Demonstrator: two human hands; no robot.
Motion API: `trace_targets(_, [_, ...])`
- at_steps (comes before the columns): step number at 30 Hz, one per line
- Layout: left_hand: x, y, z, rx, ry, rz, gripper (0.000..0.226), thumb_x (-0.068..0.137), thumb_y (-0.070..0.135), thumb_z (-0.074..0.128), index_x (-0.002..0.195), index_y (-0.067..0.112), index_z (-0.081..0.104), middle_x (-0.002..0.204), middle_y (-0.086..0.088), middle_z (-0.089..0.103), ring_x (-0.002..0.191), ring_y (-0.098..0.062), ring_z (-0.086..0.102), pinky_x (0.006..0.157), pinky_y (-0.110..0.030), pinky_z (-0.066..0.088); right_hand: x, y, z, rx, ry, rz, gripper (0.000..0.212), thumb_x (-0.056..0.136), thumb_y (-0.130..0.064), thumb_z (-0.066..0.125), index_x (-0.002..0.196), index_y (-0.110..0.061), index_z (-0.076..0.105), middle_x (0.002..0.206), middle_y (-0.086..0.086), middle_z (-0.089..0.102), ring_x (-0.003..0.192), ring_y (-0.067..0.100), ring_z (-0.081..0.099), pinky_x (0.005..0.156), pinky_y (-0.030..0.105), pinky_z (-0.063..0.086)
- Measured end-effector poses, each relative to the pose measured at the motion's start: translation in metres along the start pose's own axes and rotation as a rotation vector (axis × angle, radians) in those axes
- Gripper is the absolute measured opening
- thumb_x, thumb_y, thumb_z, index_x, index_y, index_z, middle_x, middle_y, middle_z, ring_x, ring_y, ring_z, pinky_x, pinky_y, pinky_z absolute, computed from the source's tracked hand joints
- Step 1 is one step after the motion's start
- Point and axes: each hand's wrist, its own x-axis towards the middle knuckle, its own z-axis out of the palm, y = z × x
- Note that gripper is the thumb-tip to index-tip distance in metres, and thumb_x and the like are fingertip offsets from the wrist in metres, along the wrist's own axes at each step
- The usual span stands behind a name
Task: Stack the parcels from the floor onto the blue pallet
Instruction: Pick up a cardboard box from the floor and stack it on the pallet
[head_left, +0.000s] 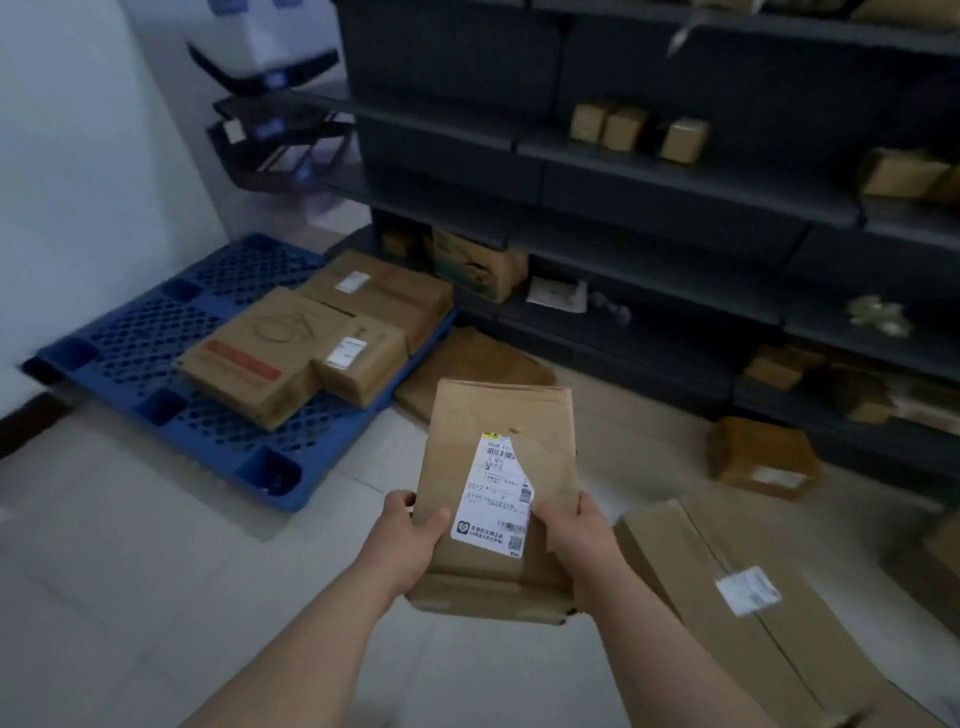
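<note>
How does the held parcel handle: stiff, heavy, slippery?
The parcel is likely stiff: it extends flat though left hand and right hand grip only its near end. Probably light for the same reason. Plain cardboard, so unlikely slippery.

Both arms extended, left grip (415, 540) and right grip (576, 540) clasping parcel (498, 415) sides

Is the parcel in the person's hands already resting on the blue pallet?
No, the left hand and right hand hold the parcel above the floor, apart from the blue pallet.
</note>
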Motion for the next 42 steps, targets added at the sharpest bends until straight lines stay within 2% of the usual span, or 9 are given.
trace_targets(3, [0.028, -0.015, -0.07, -0.016, 0.031, -0.042, 0.05, 0.095, 0.037, 0.051, 0.137, 0.013, 0.037, 0.114, 0.001, 0.053, 0.102, -0.02, 0.055, 0.086, -0.032, 0.045, 0.008, -0.022, 0.076, -0.006, -0.067, 0.023, 0.027, 0.091, -0.024, 0.058, 0.116, -0.024, 0.048, 0.094, -0.007, 0.058, 0.084, 0.014, 0.057, 0.071, 0.03, 0.046])
trace_targets(7, [0.063, -0.03, -0.146, -0.026, 0.058, -0.071, 0.044, 0.097, 0.035, 0.049, 0.136, 0.016, 0.041, 0.123, -0.001, 0.055, 0.107, -0.021, 0.056, 0.091, -0.036, 0.047, 0.022, -0.041, 0.161, -0.009, -0.146, 0.096, 0.042, 0.086, -0.028, 0.061, 0.126, -0.018, 0.051, 0.114, 0.003, 0.064, 0.099, 0.024, 0.062, 0.085, 0.036, 0.052])
trace_targets(11, [0.103, -0.039, -0.194, -0.037, 0.071, -0.077, 0.038, 0.1, 0.032, 0.044, 0.135, 0.017, 0.046, 0.116, 0.001, 0.055, 0.101, -0.018, 0.054, 0.084, -0.03, 0.043, 0.048, -0.052, 0.225, -0.019, -0.189, 0.167, 0.048, 0.082, -0.031, 0.063, 0.127, -0.017, 0.053, 0.114, 0.006, 0.066, 0.099, 0.027, 0.063, 0.091, 0.042, 0.053])
trace_targets(15, [0.156, -0.045, -0.226, -0.041, 0.084, -0.117, 0.038, 0.1, 0.031, 0.043, 0.136, 0.02, 0.047, 0.121, -0.001, 0.057, 0.1, -0.018, 0.055, 0.081, -0.029, 0.043, 0.09, -0.061, 0.278, -0.025, -0.2, 0.216, 0.049, 0.083, -0.032, 0.063, 0.128, -0.019, 0.05, 0.116, 0.005, 0.064, 0.101, 0.028, 0.062, 0.093, 0.046, 0.051])
trace_targets(19, [0.229, -0.046, -0.253, -0.017, 0.092, -0.142, 0.025, 0.101, 0.031, 0.041, 0.122, 0.025, 0.053, 0.117, 0.0, 0.059, 0.104, -0.02, 0.056, 0.089, -0.033, 0.046, 0.15, -0.072, 0.331, -0.028, -0.223, 0.233, 0.051, 0.082, -0.031, 0.063, 0.13, -0.018, 0.049, 0.118, 0.006, 0.064, 0.102, 0.029, 0.062, 0.094, 0.047, 0.051])
trace_targets(24, [0.309, -0.051, -0.28, -0.007, 0.094, -0.205, 0.035, 0.099, 0.032, 0.044, 0.131, 0.023, 0.053, 0.126, -0.002, 0.06, 0.11, -0.022, 0.056, 0.098, -0.038, 0.046, 0.214, -0.08, 0.387, -0.042, -0.229, 0.282, 0.045, 0.086, -0.027, 0.062, 0.127, -0.017, 0.048, 0.12, 0.006, 0.062, 0.104, 0.029, 0.06, 0.095, 0.046, 0.05])
trace_targets(31, [0.413, -0.08, -0.322, 0.006, 0.085, -0.264, 0.036, 0.098, 0.022, 0.048, 0.132, 0.015, 0.051, 0.111, 0.002, 0.056, 0.105, -0.02, 0.054, 0.097, -0.035, 0.045, 0.281, -0.074, 0.473, -0.04, -0.216, 0.343, 0.049, 0.085, -0.029, 0.062, 0.131, -0.018, 0.048, 0.119, 0.004, 0.062, 0.104, 0.029, 0.061, 0.093, 0.047, 0.051])
trace_targets(37, [0.513, -0.11, -0.37, 0.086, -0.015, -0.251, 0.017, 0.097, 0.02, 0.048, 0.107, 0.024, 0.062, 0.107, 0.0, 0.063, 0.103, -0.024, 0.06, 0.096, -0.039, 0.049, 0.331, -0.063, 0.556, -0.004, -0.129, 0.413, 0.046, 0.088, -0.028, 0.062, 0.13, -0.018, 0.048, 0.119, 0.005, 0.062, 0.103, 0.029, 0.061, 0.093, 0.046, 0.051])
trace_targets(42, [0.591, -0.139, -0.399, 0.149, -0.078, -0.219, 0.033, 0.096, 0.018, 0.052, 0.129, 0.015, 0.057, 0.111, 0.0, 0.062, 0.1, -0.019, 0.058, 0.093, -0.037, 0.049, 0.371, -0.046, 0.618, 0.02, -0.046, 0.464, 0.047, 0.087, -0.028, 0.061, 0.131, -0.017, 0.047, 0.12, 0.005, 0.062, 0.105, 0.029, 0.06, 0.094, 0.047, 0.051])
